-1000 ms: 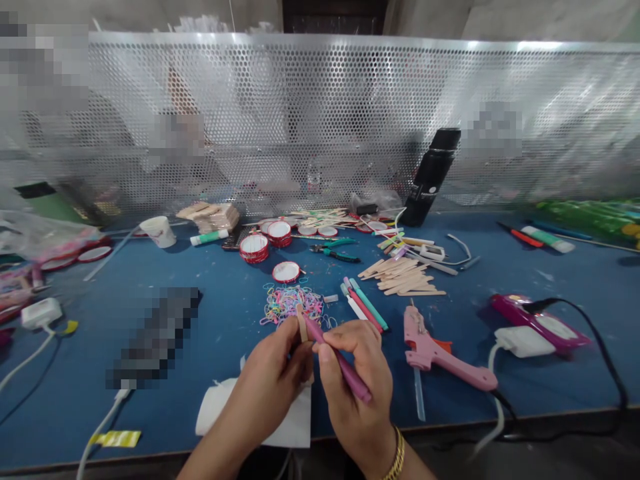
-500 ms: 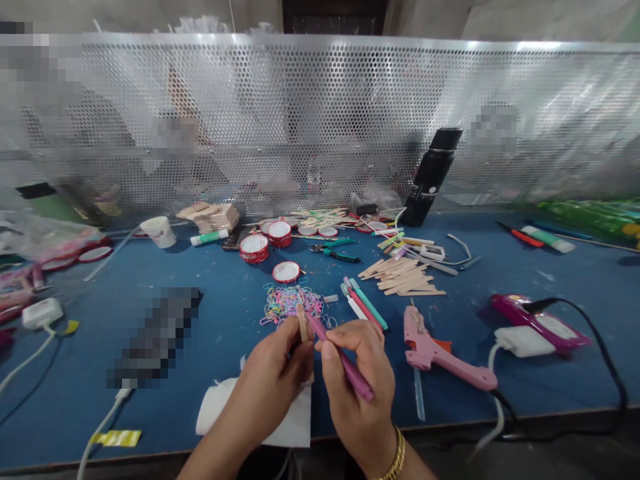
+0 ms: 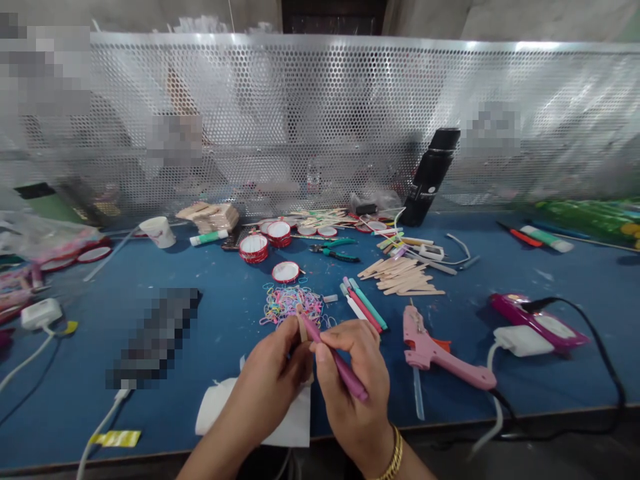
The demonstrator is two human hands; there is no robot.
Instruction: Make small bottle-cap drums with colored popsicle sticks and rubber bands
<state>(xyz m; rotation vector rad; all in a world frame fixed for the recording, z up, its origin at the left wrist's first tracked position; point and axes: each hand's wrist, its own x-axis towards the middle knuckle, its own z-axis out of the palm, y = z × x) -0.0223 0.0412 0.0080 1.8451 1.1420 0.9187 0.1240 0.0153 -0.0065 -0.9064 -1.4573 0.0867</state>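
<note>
- Head view: the left hand (image 3: 274, 363) pinches a wooden stick (image 3: 302, 331) between its fingers, with no gap left. The stick's top pokes up past them.
- The right hand (image 3: 353, 380) has its fingers bent tight around a purple pen (image 3: 344, 371), the way you hold one to write. The pen's far end is right at the top of the stick, but I cannot tell if they touch.
- Both hands are over the near side of the blue desk (image 3: 230, 307). The left hand and arm cover part of a white sheet (image 3: 295, 430).
- Just past the stick is a messy heap of colorful little loops (image 3: 287, 303).
- Some other pens (image 3: 364, 303) lie side by side, a bit past the right hand. More wooden sticks (image 3: 403, 276) are piled behind them.
- A pink glue gun (image 3: 447, 361) lies on the right. Nothing stands between it and the right hand.
- The stick is pale, thin and flat. The left fingers hide its lower part.
- The pen is all one purple color and slants, with its back end low and to the right.
</note>
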